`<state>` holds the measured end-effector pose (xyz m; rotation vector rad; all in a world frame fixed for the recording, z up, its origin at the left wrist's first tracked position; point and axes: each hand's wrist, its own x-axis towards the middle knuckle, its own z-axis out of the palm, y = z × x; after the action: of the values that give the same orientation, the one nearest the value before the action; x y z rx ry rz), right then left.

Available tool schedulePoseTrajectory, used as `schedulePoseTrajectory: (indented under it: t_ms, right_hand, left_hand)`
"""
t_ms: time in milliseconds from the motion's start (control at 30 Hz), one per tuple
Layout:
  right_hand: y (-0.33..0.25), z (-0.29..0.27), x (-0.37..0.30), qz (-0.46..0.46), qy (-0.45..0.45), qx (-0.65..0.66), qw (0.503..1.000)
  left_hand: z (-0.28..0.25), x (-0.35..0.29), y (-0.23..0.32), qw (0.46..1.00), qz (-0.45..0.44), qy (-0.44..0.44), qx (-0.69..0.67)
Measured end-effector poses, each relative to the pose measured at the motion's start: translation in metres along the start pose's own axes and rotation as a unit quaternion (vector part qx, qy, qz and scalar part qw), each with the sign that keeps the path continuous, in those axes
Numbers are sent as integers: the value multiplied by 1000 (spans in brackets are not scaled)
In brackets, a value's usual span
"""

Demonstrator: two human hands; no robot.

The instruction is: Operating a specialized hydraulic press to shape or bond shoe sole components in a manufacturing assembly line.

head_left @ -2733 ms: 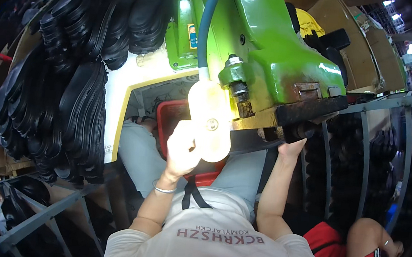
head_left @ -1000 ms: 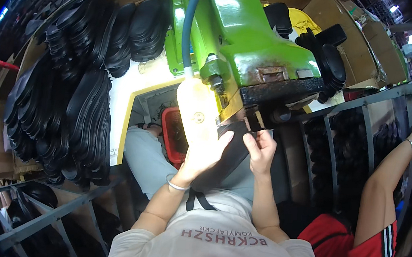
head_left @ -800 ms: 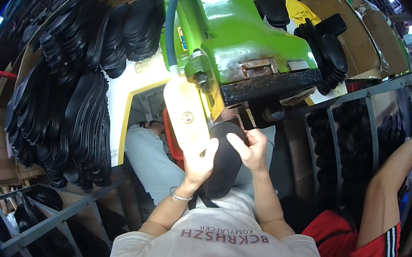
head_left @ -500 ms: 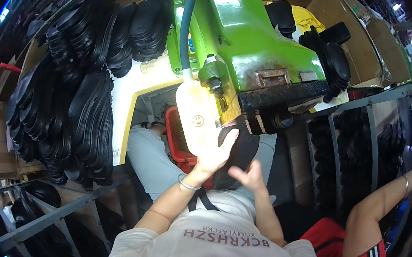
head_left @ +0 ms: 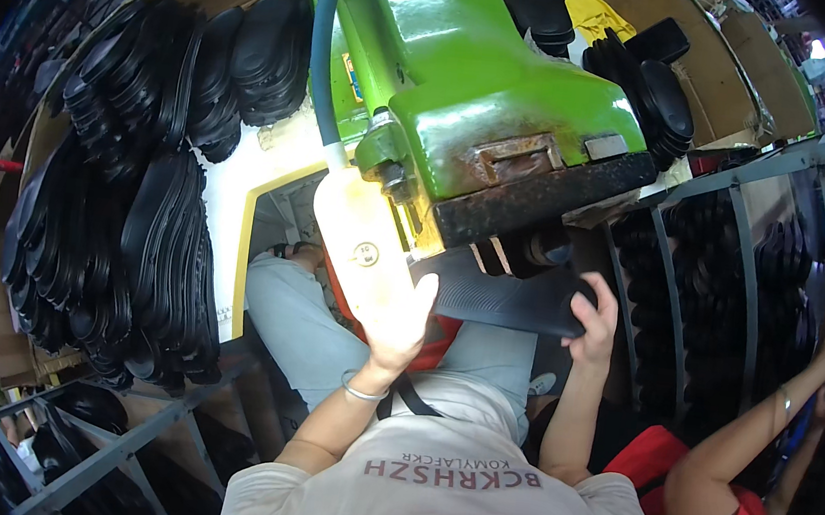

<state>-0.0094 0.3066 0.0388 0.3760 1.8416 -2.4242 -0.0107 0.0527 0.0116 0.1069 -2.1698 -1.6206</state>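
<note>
The right hand (head_left: 594,322) is clamped on the right end of a black sole (head_left: 514,300), its thumb and fingers curled around the tip. The sole lies crosswise above the person's lap, just nearer than the working end of a green machine (head_left: 509,107), with fine ridges showing on its left part. Whether its far edge touches the machine cannot be told.

The left hand (head_left: 397,324) is at the sole's left end with its thumb raised; its fingers are partly lost in the glare of a glowing oblong lamp (head_left: 366,243), so whether they are closed on the sole cannot be told. A blue hose (head_left: 323,47) runs from the lamp's far end.

To the left, stacked soles (head_left: 167,252), also black, crowd the white tabletop (head_left: 224,200), which has a yellow edge. A red basket (head_left: 441,341) shows between the person's legs. At far right, a yellow cloth (head_left: 599,18) lies near more dark pieces (head_left: 666,98). On the near right, a co-worker's arm (head_left: 733,457) extends beside a metal rail (head_left: 795,157).
</note>
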Motion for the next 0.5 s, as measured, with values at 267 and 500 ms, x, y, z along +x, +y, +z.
schedulePoseTrajectory:
  t_ms: [267,500]
  right_hand:
    - [-18,41,68,-33,-125,-34,991]
    - [3,100,51,-161,-166,33,972]
  left_hand:
    - [-44,11,2,993,-7,-29,-117]
    - [-96,12,-16,986,-98,3,-135]
